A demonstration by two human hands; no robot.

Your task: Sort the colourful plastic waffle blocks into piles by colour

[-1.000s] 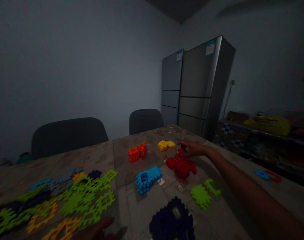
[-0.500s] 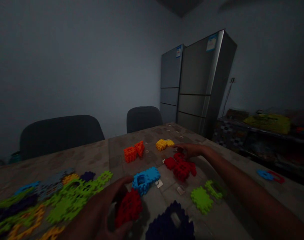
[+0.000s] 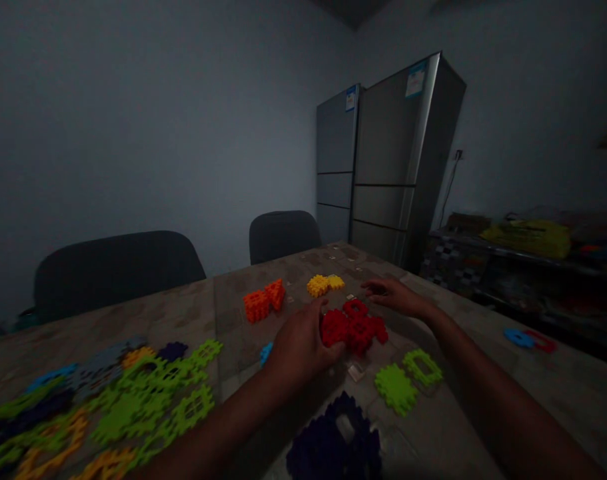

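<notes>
1. Blue-and-white labels (image 3: 416,80) mark the top corners of two grey refrigerators (image 3: 388,150) at the far right; their print is too small to read.
2. A person's left hand (image 3: 298,341) reaches over the worktop (image 3: 236,360), thumb and fingers clamped on a toothed red block (image 3: 334,327).
3. The block sits right of centre, at the left end of a cluster of red pieces (image 3: 362,333); whether they are joined cannot be told.
4. The cluster's long axis runs left to right. The hand covers the block's left end, so its own long axis is unclear.
5. A red ring (image 3: 354,309) lies on the cluster's far side, its longer dimension running left to right.
6. The right hand (image 3: 399,299) hovers near the ring, to its right, fingers apart and pointing left.
7. Yellow pieces (image 3: 318,286) lie beyond the cluster, orange pieces (image 3: 256,306) to the far left, green pieces (image 3: 396,389) to the near right and dark blue pieces (image 3: 328,445) nearest.
</notes>
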